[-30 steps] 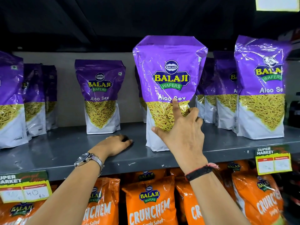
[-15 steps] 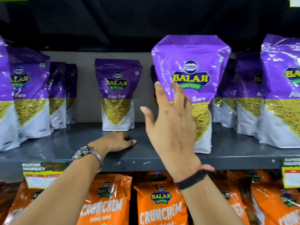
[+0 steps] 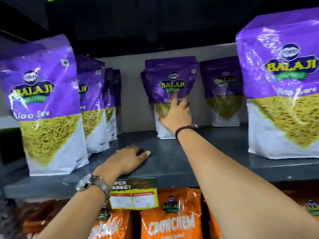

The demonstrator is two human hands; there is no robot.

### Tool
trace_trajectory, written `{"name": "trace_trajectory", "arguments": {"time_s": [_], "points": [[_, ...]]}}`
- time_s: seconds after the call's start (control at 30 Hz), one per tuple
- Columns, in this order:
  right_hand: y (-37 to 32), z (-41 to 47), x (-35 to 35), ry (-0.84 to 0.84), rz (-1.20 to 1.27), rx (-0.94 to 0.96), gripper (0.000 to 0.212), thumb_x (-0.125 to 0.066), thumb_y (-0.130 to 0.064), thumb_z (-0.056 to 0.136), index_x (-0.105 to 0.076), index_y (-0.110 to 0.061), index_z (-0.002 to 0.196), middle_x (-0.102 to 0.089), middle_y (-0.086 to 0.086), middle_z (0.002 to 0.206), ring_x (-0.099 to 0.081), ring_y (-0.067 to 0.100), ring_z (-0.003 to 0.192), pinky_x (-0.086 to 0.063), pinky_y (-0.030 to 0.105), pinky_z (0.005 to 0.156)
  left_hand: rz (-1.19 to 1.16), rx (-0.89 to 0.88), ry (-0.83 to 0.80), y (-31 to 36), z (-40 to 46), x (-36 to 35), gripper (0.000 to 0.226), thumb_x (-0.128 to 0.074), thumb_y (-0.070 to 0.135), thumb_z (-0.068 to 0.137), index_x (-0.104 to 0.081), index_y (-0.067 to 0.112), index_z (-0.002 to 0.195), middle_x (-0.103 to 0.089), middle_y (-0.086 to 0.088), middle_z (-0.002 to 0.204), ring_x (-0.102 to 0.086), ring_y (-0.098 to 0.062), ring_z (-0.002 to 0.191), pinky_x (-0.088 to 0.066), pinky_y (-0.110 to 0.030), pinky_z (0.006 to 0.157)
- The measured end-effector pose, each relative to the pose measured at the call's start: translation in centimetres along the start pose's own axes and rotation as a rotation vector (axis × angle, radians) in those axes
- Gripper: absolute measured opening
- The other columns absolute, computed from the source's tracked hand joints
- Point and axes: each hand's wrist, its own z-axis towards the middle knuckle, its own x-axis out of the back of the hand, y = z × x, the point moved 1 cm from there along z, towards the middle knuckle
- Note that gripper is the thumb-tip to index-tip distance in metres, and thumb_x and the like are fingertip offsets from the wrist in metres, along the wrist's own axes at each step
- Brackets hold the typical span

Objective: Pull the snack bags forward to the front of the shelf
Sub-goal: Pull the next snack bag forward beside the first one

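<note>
Well back, right hand (image 3: 177,116) fingers spread on purple bag (image 3: 170,80); left hand (image 3: 128,161) flat near shelf edge (image 3: 172,181)

There is one view only, worn on the person's head, facing straight into the grey shelf (image 3: 172,163) from close up and tipped a little downward. Both forearms reach in from 6 o'clock. Purple bags (image 3: 172,83) stand toward 12 o'clock, orange bags (image 3: 170,221) at the bottom edge. The wide lens bends the edges.
</note>
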Motion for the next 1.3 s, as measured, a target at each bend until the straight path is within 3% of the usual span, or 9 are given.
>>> {"name": "trace_trajectory", "arguments": {"time_s": [0.13, 0.4, 0.53, 0.9, 1.3], "points": [[0.3, 0.7, -1.8, -0.002, 0.011, -0.090, 0.111, -0.070, -0.048, 0.078, 0.012, -0.028, 0.150, 0.008, 0.023, 0.157, -0.006, 0.044, 0.144, -0.030, 0.062, 0.109, -0.002, -0.048, 0.016, 0.0, 0.3, -0.4, 0.055, -0.031, 0.051, 0.094, -0.046, 0.017, 0.134, -0.043, -0.010, 0.146, -0.040, -0.027, 0.134, -0.031, -0.041, 0.113], [1.0, 1.9, -3.2, 0.018, 0.002, -0.138, 0.117, -0.076, -0.047, 0.072, 0.012, -0.034, 0.149, 0.018, 0.022, 0.157, 0.002, 0.045, 0.144, -0.034, 0.068, 0.102, 0.013, -0.051, 0.016, 0.0, 0.3, -0.4, 0.054, -0.029, 0.051, 0.094, -0.045, 0.019, 0.135, -0.040, -0.009, 0.148, -0.036, -0.027, 0.136, -0.028, -0.040, 0.114], [0.9, 2.6, -3.1, -0.011, 0.025, -0.131, 0.118, -0.077, -0.043, 0.073, 0.012, -0.033, 0.149, 0.015, 0.023, 0.157, -0.003, 0.047, 0.144, -0.037, 0.065, 0.103, 0.003, -0.052, 0.019, 0.0, 0.1, -0.4, 0.053, -0.029, 0.051, 0.094, -0.045, 0.019, 0.134, -0.040, -0.008, 0.148, -0.036, -0.026, 0.136, -0.027, -0.041, 0.115], [1.1, 1.8, -2.7, 0.034, -0.029, -0.116, 0.109, -0.074, -0.043, 0.076, 0.005, -0.031, 0.150, -0.018, 0.026, 0.148, -0.032, 0.047, 0.131, -0.048, 0.057, 0.094, -0.031, -0.016, 0.019, 0.0, -0.2, -0.2, 0.054, -0.033, 0.051, 0.093, -0.047, 0.019, 0.133, -0.044, -0.008, 0.146, -0.039, -0.027, 0.134, -0.030, -0.040, 0.113], [0.9, -0.9, 0.0, 0.034, -0.076, -0.076, 0.110, -0.073, -0.044, 0.076, 0.005, -0.027, 0.151, -0.021, 0.026, 0.148, -0.036, 0.045, 0.131, -0.048, 0.050, 0.092, -0.034, -0.003, 0.019, 0.3, -0.7, 0.1, 0.056, -0.033, 0.054, 0.092, -0.045, 0.021, 0.136, -0.043, -0.006, 0.147, -0.040, -0.026, 0.134, -0.033, -0.037, 0.112]]}}
